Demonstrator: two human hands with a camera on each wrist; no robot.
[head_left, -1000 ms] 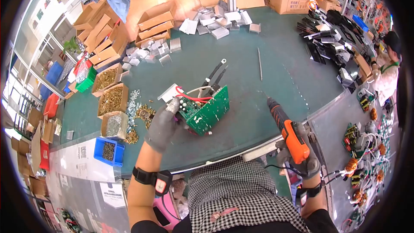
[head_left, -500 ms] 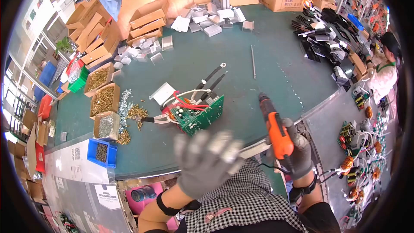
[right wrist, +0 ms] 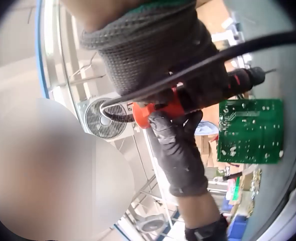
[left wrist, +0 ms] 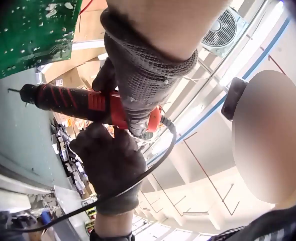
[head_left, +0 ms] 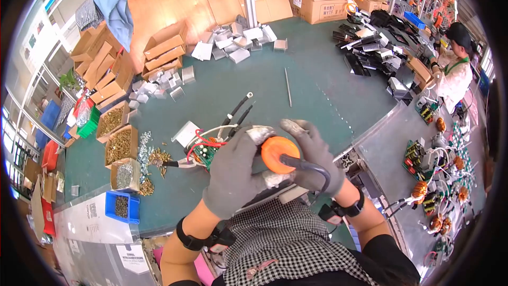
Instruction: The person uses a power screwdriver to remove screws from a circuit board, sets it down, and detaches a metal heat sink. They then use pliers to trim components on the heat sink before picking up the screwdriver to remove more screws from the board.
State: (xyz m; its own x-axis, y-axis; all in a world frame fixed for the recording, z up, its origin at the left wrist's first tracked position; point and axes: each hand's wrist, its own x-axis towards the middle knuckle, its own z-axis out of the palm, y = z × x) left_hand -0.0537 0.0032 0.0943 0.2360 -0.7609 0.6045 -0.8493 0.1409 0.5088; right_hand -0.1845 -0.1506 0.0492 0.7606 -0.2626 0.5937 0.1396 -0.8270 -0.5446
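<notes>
In the head view, my gloved left hand (head_left: pixel 233 172) and gloved right hand (head_left: pixel 317 153) both hold an electric screwdriver. Its orange rear end (head_left: pixel 279 154) and black cord face up at the camera. The left wrist view shows the screwdriver's dark body (left wrist: pixel 62 100) between the hands, its thin bit pointing away from them over the tabletop. A green circuit board (right wrist: pixel 250 131) with red and white wires stands on edge on the table, partly hidden behind my left hand in the head view. Two black cables (head_left: pixel 239 111) stick up from it.
Left lie boxes of brass screws (head_left: pixel 121 145), loose screws (head_left: pixel 159 156) and a blue bin (head_left: pixel 121 206). Heat sinks (head_left: pixel 238 42) are heaped at the back, black parts (head_left: pixel 365 47) at back right. A thin rod (head_left: pixel 288 87) lies mid-table. Wired boards (head_left: pixel 423 153) fill the right bench; another person (head_left: pixel 455 74) works beyond.
My left hand has let go of the circuit board and come across to the electric screwdriver. My right hand has brought the screwdriver leftward, near the board, with its rear end turned up.
</notes>
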